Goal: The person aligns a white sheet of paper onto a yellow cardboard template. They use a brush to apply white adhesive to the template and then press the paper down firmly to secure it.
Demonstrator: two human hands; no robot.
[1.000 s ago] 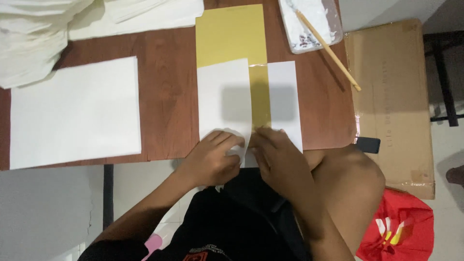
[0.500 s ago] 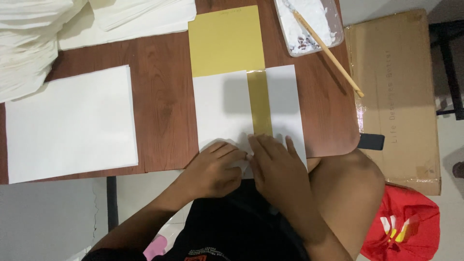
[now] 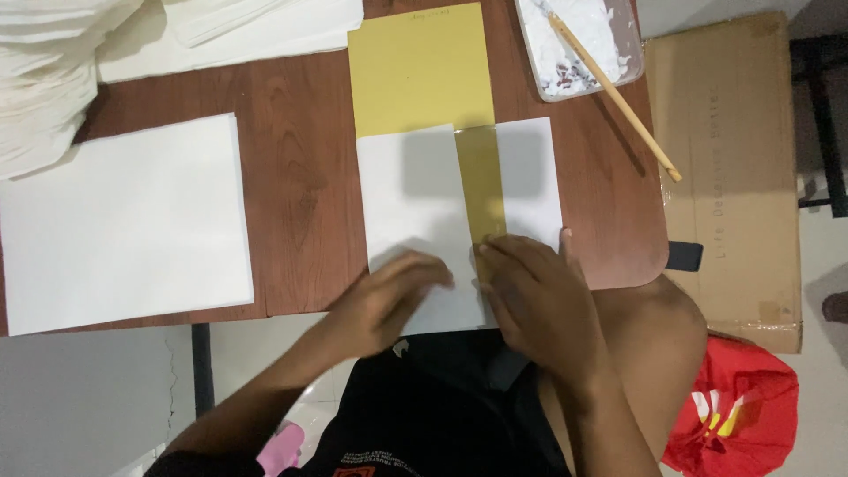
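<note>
At btm centre, both hands lie flat: left hand [image 3: 389,296] on the left white flap [image 3: 415,208], right hand [image 3: 530,291] at the yellow card [image 3: 422,71]. Vs 0.5 s ago they sit slightly lower on the bench [image 3: 300,177].

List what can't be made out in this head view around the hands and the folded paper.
- Near edge of the white folded paper: hidden under the left hand and right hand.
- Yellow sheet: lower part covered by the white flaps.
- Tray of white paste: cut off by the top edge.
- White stack: cut off at the left edge.
</note>
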